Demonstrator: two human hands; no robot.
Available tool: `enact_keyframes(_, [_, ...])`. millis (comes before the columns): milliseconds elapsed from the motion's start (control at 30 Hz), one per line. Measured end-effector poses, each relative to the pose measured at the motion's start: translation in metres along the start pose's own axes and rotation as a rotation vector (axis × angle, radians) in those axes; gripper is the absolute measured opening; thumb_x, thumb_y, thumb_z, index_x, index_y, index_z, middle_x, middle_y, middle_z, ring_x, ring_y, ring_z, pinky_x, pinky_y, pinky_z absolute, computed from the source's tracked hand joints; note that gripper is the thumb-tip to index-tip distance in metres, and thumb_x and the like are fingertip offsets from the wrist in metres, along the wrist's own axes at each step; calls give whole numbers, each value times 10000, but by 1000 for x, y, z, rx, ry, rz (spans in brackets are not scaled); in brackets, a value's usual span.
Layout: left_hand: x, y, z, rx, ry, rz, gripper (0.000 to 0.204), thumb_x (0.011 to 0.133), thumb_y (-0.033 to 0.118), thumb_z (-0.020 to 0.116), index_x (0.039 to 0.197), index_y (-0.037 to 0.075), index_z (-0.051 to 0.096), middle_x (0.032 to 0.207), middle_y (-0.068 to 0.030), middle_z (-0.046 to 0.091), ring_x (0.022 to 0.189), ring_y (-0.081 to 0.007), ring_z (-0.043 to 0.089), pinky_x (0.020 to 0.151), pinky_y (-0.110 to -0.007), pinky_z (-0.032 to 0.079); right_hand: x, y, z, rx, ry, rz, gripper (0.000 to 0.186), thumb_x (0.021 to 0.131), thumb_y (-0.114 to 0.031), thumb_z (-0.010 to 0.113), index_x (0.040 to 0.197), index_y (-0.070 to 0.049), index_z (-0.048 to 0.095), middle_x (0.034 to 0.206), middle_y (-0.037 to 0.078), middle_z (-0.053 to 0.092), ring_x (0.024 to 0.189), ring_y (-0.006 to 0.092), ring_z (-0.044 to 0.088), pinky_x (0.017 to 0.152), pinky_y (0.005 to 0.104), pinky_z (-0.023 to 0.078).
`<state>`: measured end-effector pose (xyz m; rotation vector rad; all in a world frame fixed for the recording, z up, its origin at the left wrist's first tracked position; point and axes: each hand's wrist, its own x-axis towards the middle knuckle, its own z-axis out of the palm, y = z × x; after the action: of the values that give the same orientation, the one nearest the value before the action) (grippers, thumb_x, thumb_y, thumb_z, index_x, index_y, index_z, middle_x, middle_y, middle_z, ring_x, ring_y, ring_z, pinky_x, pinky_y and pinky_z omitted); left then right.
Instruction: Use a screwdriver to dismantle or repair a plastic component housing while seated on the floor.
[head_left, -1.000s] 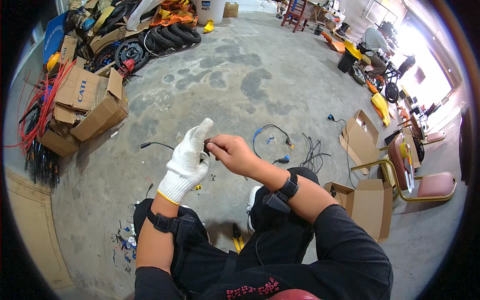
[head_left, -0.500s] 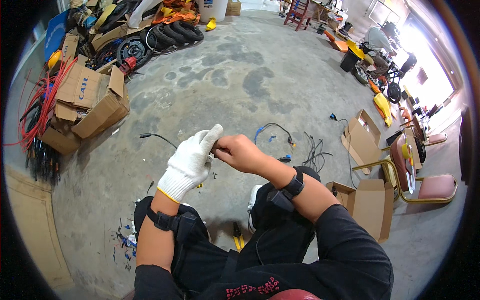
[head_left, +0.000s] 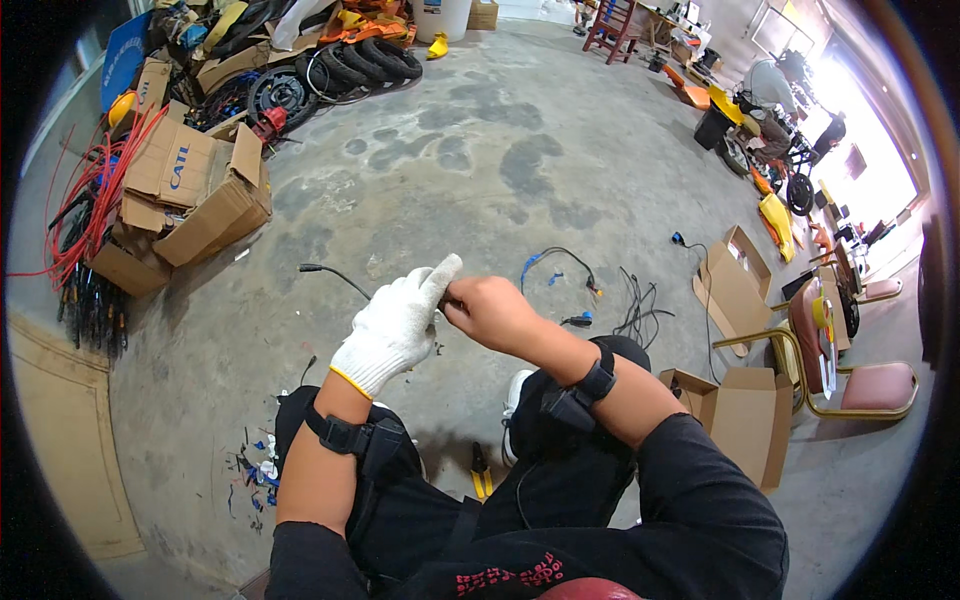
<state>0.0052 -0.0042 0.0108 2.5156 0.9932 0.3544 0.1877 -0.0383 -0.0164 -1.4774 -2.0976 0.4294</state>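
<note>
My left hand, in a white knitted glove with a yellow cuff edge, is closed, its index finger pointing forward. From its far left side comes a black cable with a plug at its free end; the grip on it is hidden under the glove. Bare and closed, my right hand presses its thumb and fingertips together against the glove's finger side. Something small and dark shows at that pinch, too covered to name. Yellow-handled pliers lie on the floor between my feet.
Beyond my right hand lie a blue-and-black cable and a coil of black cable. Open cardboard boxes and pink-seated chairs stand at right. Wire scraps litter the left floor. A large carton sits far left.
The whole view has shifted slightly, so the floor things sit a little further right. Both hands stay together in nearly the same pose.
</note>
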Motion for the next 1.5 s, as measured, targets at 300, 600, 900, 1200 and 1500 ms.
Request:
enact_keyframes(300, [0, -7, -1, -75, 187, 134, 799, 718, -117, 597, 1452, 126, 399, 1257, -200, 573, 1065, -417, 601, 875, -448, 526, 5, -10, -14, 446, -157, 255, 216, 922, -227, 600, 984, -55, 716, 863, 189, 703, 761, 376, 677, 709, 429, 537])
enact_keyframes(600, [-3, 0, -9, -99, 78, 116, 806, 712, -105, 571, 1465, 125, 398, 1270, -204, 569, 1083, -413, 598, 901, -444, 522, 3, -5, -21, 229, -134, 90, 205, 903, -245, 650, 930, -55, 722, 845, 191, 687, 759, 396, 652, 686, 450, 524])
enact_keyframes(900, [-1, 3, -5, -83, -1, 40, 787, 739, -88, 580, 1470, 129, 388, 1258, -199, 579, 1100, -404, 592, 926, -438, 515, -1, 4, -8, 91, 9, -77, 151, 837, -191, 667, 862, -45, 700, 802, 186, 672, 755, 408, 643, 681, 491, 518])
enact_keyframes(1200, [-1, -6, 0, -103, 117, 62, 775, 767, -103, 590, 1468, 157, 383, 1180, -185, 595, 1041, -396, 619, 872, -436, 526, 3, -8, -9, 347, -51, 175, 200, 893, -239, 637, 933, -60, 716, 822, 203, 677, 772, 407, 650, 692, 476, 516])
enact_keyframes(1500, [0, -7, 4, -84, 123, 89, 805, 752, -92, 615, 1476, 163, 372, 1197, -179, 589, 1032, -393, 618, 864, -447, 527, 3, -5, -12, 240, -52, 103, 183, 885, -217, 636, 889, -43, 692, 808, 205, 672, 746, 418, 645, 667, 494, 509])
